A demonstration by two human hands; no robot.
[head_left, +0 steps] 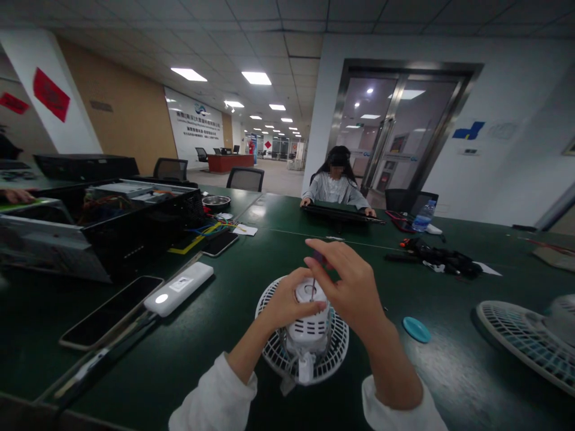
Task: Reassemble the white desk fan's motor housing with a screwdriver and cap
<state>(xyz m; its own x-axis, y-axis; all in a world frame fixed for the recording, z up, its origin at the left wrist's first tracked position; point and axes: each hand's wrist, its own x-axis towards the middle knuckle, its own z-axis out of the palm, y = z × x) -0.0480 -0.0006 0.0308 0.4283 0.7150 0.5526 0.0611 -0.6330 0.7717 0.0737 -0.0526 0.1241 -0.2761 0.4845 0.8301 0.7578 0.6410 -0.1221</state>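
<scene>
A small white fan [309,335] lies grille-down on the dark green table [251,251], its motor housing facing up. My left hand [287,302] is wrapped round the left side of the motor housing. My right hand [348,284] is above the housing, fingers pinched on a thin screwdriver [313,281] whose tip stands on top of the motor. Both sleeves are white.
A blue round cap [417,329] lies right of the fan, and another fan grille [525,341] sits at the far right. A white power bank [178,288], phones [110,311] and an open computer case [103,227] are at left. A person [336,185] sits across the table with a laptop.
</scene>
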